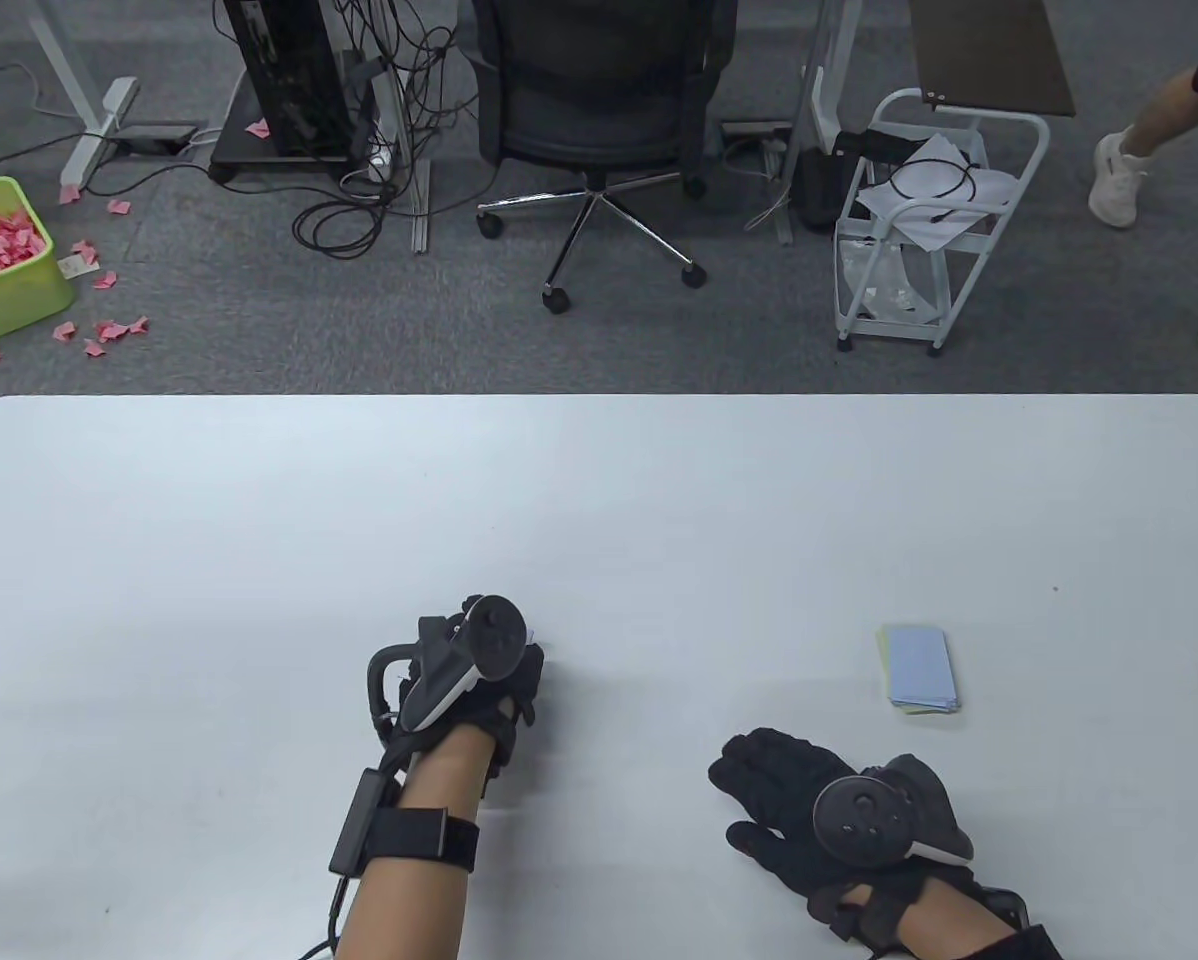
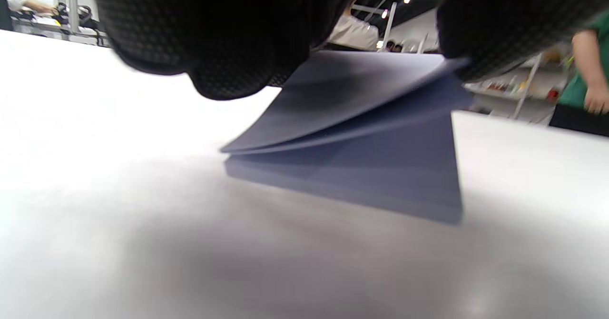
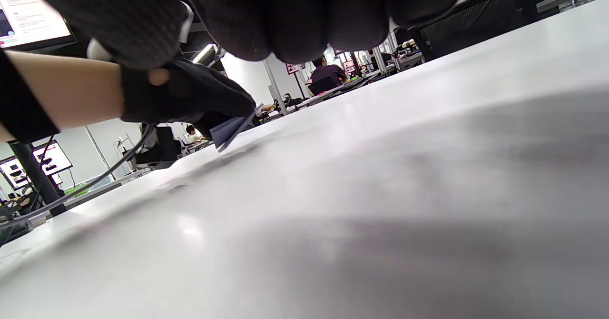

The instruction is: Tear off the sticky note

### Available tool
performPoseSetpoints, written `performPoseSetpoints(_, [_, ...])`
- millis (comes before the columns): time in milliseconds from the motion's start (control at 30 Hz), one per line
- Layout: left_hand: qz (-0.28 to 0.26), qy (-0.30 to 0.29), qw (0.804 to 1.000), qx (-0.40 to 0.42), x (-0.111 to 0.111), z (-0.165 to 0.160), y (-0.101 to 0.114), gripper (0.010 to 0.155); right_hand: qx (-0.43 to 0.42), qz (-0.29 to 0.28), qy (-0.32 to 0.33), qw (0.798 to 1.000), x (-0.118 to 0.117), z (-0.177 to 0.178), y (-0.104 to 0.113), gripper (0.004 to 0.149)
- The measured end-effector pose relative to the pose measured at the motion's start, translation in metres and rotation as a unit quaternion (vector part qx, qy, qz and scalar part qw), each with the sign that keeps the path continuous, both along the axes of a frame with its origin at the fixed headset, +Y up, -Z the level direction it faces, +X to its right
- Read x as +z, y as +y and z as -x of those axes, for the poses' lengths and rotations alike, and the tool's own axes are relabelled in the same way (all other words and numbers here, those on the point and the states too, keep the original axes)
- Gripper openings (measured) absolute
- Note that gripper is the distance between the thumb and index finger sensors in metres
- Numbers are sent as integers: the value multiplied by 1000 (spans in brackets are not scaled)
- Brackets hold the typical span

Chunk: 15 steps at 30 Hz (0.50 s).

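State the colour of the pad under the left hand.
Pale blue-grey sticky-note pad; clearest in the left wrist view.

we see the left grip (image 1: 479,690) curled knuckles-down on the white table (image 1: 259,560), its fingers hidden under the tracker. the right grip (image 1: 809,810) lies flat, fingers spread, near it. a pale blue sticky pad (image 1: 919,668) sits just beyond the right grip.
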<state>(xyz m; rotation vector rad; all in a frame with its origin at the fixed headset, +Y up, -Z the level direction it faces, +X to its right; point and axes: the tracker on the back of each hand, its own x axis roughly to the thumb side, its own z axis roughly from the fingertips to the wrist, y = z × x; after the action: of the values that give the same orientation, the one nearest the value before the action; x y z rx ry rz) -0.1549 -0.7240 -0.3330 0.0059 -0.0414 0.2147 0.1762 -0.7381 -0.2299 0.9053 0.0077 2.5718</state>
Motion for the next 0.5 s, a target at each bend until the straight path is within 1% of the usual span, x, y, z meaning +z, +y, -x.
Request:
performPoseSetpoints(100, [-57, -18, 997, 42, 26, -6, 9, 83, 4, -1, 1, 1000, 1, 1, 1, 59])
performPoseSetpoints(133, [-75, -29, 996, 44, 36, -10, 12, 83, 14, -7, -1, 1000, 1, 1, 2, 59])
performPoseSetpoints(200, [-105, -57, 992, 45, 50, -19, 16, 83, 7, -2, -4, 1000, 0, 0, 2, 59])
performPoseSetpoints(300, [-132, -88, 986, 57, 66, -33, 20, 83, -3, 14, -12, 1000, -3, -3, -1, 59])
performPoseSetpoints(367, [-153, -122, 979, 64, 78, -45, 23, 83, -15, 28, -22, 999, -7, -6, -4, 60])
performPoseSetpoints(400, [-159, -133, 976, 61, 81, -48, 25, 83, -19, 34, -26, 999, -8, -7, -5, 59])
performPoseSetpoints(500, [-198, -182, 962, 38, 95, -60, 32, 83, -28, 50, -44, 997, -11, -11, -7, 60])
